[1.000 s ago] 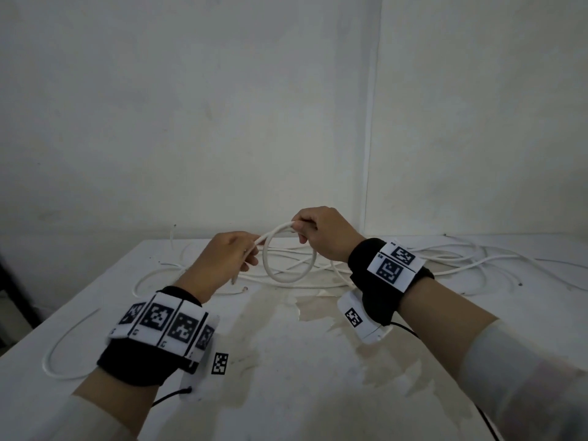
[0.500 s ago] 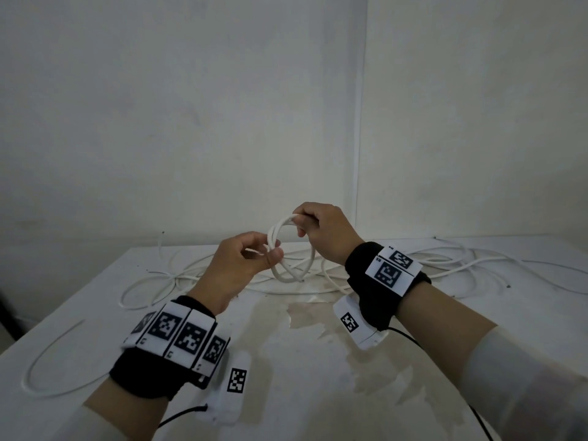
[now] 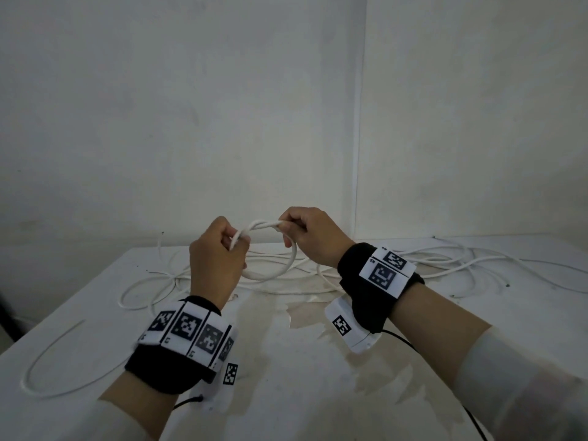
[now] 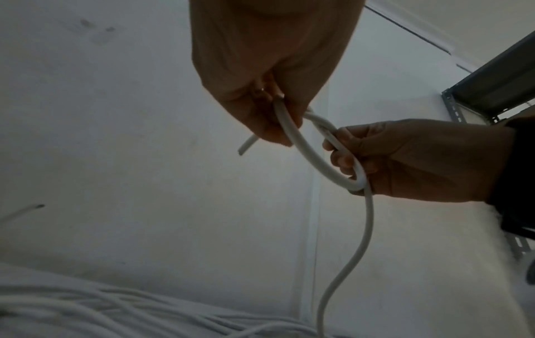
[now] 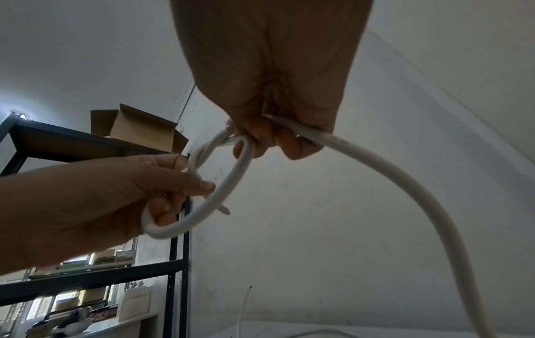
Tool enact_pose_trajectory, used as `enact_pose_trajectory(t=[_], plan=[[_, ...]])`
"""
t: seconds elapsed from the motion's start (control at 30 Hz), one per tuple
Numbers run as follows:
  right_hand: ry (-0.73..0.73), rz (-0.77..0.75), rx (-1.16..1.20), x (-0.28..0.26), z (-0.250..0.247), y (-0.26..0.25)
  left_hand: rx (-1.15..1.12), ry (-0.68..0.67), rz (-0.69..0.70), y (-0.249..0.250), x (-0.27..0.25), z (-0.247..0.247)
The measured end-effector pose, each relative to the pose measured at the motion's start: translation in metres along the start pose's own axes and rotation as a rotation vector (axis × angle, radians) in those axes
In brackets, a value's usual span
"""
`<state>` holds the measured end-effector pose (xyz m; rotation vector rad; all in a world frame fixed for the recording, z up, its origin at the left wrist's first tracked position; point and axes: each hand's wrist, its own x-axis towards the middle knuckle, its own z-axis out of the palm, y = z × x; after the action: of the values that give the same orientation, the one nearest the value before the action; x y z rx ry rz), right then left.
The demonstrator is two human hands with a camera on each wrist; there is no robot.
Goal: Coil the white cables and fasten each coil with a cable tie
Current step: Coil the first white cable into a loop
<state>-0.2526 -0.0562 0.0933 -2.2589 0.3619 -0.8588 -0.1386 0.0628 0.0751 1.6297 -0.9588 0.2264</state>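
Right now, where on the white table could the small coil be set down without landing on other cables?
Free: the stained patch of the white table between the wrists, and the front right. Crowded: the far edge behind the small white cable coil, where loose white cables tangle; one thin white cable loops at the near left.

The left hand [image 3: 216,256] and right hand [image 3: 313,235] were raised side by side above the table [image 3: 286,377], left of one another, each gripping one side of a cable loop [image 3: 273,272] hanging between them. Behind and below the loop, loose cables [image 3: 461,262] lay spread across the table's far part, running out to both sides. Another cable [image 3: 47,370] curved along the near left edge. A wall corner [image 3: 359,122] stood behind the table. A shelf [image 5: 87,146] with a box [image 5: 139,128] on it stood off to the left.
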Motion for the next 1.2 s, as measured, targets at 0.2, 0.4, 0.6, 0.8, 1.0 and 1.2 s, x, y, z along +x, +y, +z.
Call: enact_pose_trajectory(t=[0.2,0.4,0.6,0.8,1.0,1.2], plan=[[-0.008,0.004,0.03,0.001,-0.005,0.001,-0.068,-0.121,0.005,0.002,0.005,-0.001],[-0.015,0.004,-0.011,0.001,-0.012,0.007,-0.042,-0.458,-0.012,0.008,-0.003,0.001],[-0.068,0.007,-0.05,0.0,-0.019,0.011,0.275,-0.579,0.145,0.006,-0.004,-0.008],[-0.031,-0.001,-0.06,0.003,-0.015,0.011,0.326,-0.582,0.172,0.008,0.005,-0.011],[0.017,-0.009,-0.002,0.008,-0.013,0.011,0.083,-0.429,0.06,0.007,0.006,-0.012],[0.077,-0.044,-0.202,-0.001,-0.026,0.03,0.007,-0.409,0.005,-0.001,0.006,-0.024]])
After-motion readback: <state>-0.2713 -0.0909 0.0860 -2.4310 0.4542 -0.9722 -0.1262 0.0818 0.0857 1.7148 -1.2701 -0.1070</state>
